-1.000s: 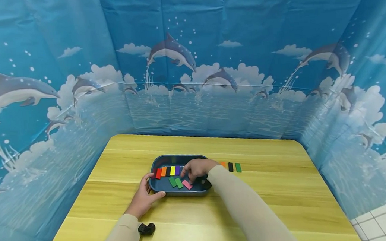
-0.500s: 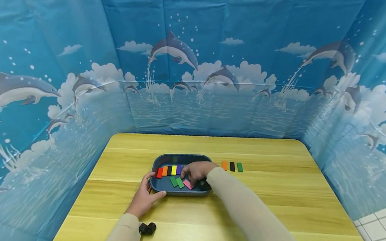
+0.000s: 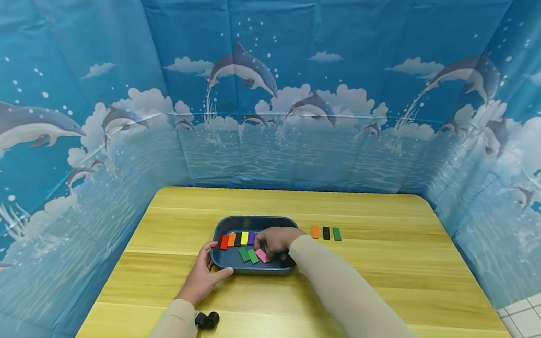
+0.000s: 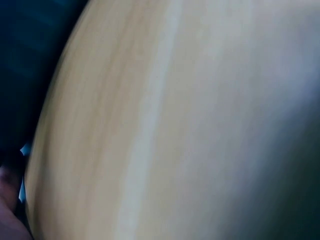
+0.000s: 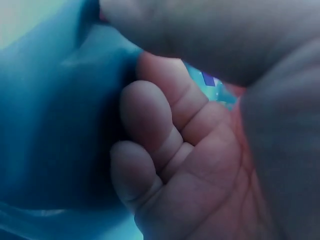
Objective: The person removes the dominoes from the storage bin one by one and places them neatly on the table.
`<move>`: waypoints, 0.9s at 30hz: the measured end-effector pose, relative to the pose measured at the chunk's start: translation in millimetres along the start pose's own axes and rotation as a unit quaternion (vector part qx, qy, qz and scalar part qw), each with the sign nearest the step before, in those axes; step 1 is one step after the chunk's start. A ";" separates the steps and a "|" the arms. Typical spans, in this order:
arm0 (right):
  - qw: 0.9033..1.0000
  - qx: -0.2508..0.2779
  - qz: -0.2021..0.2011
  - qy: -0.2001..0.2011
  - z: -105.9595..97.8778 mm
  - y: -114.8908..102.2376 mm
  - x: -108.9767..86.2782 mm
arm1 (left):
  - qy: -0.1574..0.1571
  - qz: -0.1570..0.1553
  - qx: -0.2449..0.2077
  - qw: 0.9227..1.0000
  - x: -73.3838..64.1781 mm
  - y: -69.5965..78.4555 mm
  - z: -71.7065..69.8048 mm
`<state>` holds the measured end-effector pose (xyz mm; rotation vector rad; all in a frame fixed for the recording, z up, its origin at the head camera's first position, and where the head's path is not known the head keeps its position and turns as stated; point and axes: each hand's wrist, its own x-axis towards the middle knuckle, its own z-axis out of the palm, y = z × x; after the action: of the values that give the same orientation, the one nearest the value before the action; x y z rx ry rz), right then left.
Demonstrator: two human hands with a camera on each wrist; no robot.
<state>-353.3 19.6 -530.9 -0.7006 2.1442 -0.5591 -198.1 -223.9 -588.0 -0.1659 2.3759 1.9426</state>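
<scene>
Pink tile in tray; left fingers clasp tray; right fingers: grip unclear.

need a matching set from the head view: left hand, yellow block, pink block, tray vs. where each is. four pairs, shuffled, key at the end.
Column 1
1. left hand
2. yellow block
3. pink block
4. tray

Column 2
A. in a row, between a black block and a purple block
B. on the wooden table, with blocks inside
C. by the thumb of the right hand
D. at the left end of a dark blue container

Pairs: 1-D, 2-A, 3-C, 4-B
</scene>
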 end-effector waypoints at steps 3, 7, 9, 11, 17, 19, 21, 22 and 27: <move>1.000 0.007 0.001 -0.002 -1.9 2.0 0.1 | 0.002 0.001 -0.002 1.000 1.5 0.1 1.8; 1.000 -0.010 0.003 0.003 -3.8 3.6 1.9 | 0.004 0.003 -0.005 1.000 3.0 -0.1 3.8; 1.000 -0.020 0.003 0.008 -4.4 4.1 3.0 | 0.004 0.005 -0.007 1.000 3.8 -0.4 4.7; 1.000 -0.023 0.003 0.012 -4.9 4.7 4.4 | 0.005 0.006 -0.007 1.000 4.6 -0.5 5.4; 1.000 -0.020 0.002 0.014 -4.4 6.0 5.8 | 0.004 0.002 -0.002 1.000 5.0 -1.6 5.4; 1.000 -0.025 -0.001 0.016 -4.6 7.0 5.8 | 0.003 0.002 -0.003 1.000 5.1 -1.8 5.4; 0.999 -0.031 -0.004 0.019 -5.1 7.8 5.6 | 0.002 0.004 -0.003 1.000 5.2 -1.9 5.5; 0.999 -0.031 -0.005 0.020 -5.3 8.3 5.5 | 0.003 0.004 -0.003 1.000 5.2 -1.9 5.4; 0.999 -0.029 -0.014 0.032 -9.2 10.4 5.1 | 0.003 0.000 0.003 1.000 5.3 -1.9 4.6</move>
<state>-366.3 25.5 -534.4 -0.7549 2.2201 -0.5431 -203.2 -219.9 -591.4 -0.1700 2.3847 1.9383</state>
